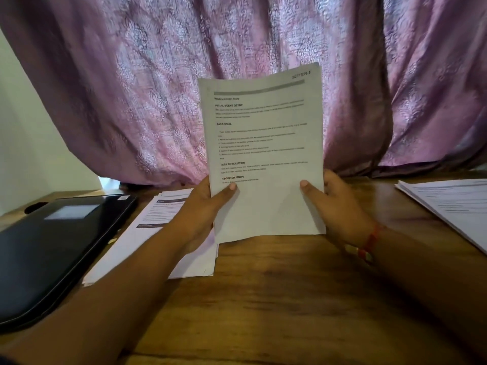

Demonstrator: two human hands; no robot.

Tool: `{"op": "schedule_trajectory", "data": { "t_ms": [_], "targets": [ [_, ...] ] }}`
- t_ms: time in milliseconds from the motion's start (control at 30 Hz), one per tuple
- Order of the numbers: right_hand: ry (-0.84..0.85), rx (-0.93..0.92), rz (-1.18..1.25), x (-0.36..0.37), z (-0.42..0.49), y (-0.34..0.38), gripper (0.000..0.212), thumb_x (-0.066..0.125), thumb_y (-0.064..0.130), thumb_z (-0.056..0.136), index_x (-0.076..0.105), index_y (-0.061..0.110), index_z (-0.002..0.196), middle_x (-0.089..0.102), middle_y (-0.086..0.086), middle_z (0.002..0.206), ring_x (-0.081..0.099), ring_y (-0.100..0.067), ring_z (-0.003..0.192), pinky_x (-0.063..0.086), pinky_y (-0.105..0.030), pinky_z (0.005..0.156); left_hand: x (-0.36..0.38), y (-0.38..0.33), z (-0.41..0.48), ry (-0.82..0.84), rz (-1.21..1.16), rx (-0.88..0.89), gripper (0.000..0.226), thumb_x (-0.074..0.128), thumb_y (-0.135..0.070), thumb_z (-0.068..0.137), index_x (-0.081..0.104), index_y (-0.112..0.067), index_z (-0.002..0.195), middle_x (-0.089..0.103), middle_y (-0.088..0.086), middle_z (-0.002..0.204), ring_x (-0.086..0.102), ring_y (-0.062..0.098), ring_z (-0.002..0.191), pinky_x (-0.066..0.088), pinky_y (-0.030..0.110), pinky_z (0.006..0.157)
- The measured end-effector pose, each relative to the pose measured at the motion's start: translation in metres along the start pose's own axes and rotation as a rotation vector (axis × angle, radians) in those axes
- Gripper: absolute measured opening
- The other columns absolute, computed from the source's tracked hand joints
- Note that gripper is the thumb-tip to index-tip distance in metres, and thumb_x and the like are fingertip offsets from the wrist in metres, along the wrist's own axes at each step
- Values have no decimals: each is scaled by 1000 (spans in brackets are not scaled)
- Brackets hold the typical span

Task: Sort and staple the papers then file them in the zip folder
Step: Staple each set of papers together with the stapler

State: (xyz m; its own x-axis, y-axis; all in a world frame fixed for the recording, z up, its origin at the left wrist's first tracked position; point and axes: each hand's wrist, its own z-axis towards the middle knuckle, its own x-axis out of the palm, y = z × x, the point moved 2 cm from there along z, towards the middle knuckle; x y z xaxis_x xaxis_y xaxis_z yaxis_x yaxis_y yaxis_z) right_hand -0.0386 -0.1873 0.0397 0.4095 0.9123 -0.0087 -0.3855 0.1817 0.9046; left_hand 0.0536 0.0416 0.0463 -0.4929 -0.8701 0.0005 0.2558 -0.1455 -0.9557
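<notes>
A stack of printed papers point(263, 143) stands upright on its bottom edge on the wooden table point(276, 299), its top page headed "SECTION 1". My left hand point(203, 209) grips its lower left side, thumb on the front. Opposite, my right hand point(340, 206) grips the lower right side the same way. A second pile of printed papers point(147, 233) lies flat on the table under my left forearm. A third pile point(453, 206) lies at the right edge. The black zip folder point(52, 248) lies shut at the left. No stapler is in view.
A pink patterned curtain point(237, 61) hangs right behind the table's far edge. A pale wall point(26, 143) shows at the left. Bare wood lies in front of the upright stack, between my forearms. A red thread band point(369, 243) circles my right wrist.
</notes>
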Motion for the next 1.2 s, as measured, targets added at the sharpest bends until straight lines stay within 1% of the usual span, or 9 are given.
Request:
{"op": "schedule_trajectory", "data": {
  "t_ms": [100,300,500,733,867,967,1033,1133,1200],
  "targets": [
    [24,25,-55,0,-3,-7,26,53,18,100,55,20,125,66,1,124,66,-17,108,55,-43,93,0,11,-7,23,-21,-70,40,60,-21,100,56,-26,139,68,-1,132,66,22,120,51,51,105],
    [35,30,-88,2,-2,-6,31,49,17,102,50,25,131,62,4,128,63,-13,110,56,-33,90,0,11,-6,-17,-64,-65,39,56,-18,101,54,-27,139,69,0,131,64,24,122,51,52,104],
    [92,51,-189,5,-8,-12,36,46,11,102,48,21,137,59,6,126,57,-18,120,48,-39,102,4,14,-10,10,-84,-100,36,55,-18,101,56,-32,134,72,-2,125,70,19,112,60,41,88],
    [132,70,-268,3,-5,-15,38,47,13,102,48,20,140,58,6,131,55,-18,124,44,-41,108,2,19,-12,9,-71,-165,37,57,-19,101,56,-31,136,72,-1,124,67,23,117,58,42,92],
    [108,56,-260,4,-5,-13,38,47,12,102,49,22,138,60,5,130,56,-17,122,44,-38,107,2,18,-11,-12,-65,-146,37,57,-20,101,56,-34,135,71,-2,125,63,26,120,56,47,97],
    [146,74,-316,4,-5,-13,39,47,15,102,46,20,142,57,3,134,52,-17,125,42,-32,106,2,18,-14,19,-17,-157,37,58,-21,100,55,-33,136,71,-4,124,66,20,117,60,36,88],
    [174,103,-370,5,-6,-15,40,46,17,103,45,18,143,55,2,137,51,-18,126,40,-27,102,2,19,-17,47,36,-169,40,59,-23,100,53,-33,138,71,-5,126,66,17,117,59,34,91],
    [145,107,-305,3,-6,-11,39,47,14,102,47,16,141,57,2,132,55,-19,121,44,-29,99,2,15,-17,18,13,-171,35,60,-20,99,56,-31,132,73,-6,119,69,16,111,60,32,85],
    [106,107,-211,0,-6,-6,36,49,12,101,50,17,137,60,1,128,59,-20,116,49,-34,98,3,11,-17,21,-49,-166,32,58,-14,99,59,-27,128,74,-2,120,70,18,111,60,37,90]
  ]
}}
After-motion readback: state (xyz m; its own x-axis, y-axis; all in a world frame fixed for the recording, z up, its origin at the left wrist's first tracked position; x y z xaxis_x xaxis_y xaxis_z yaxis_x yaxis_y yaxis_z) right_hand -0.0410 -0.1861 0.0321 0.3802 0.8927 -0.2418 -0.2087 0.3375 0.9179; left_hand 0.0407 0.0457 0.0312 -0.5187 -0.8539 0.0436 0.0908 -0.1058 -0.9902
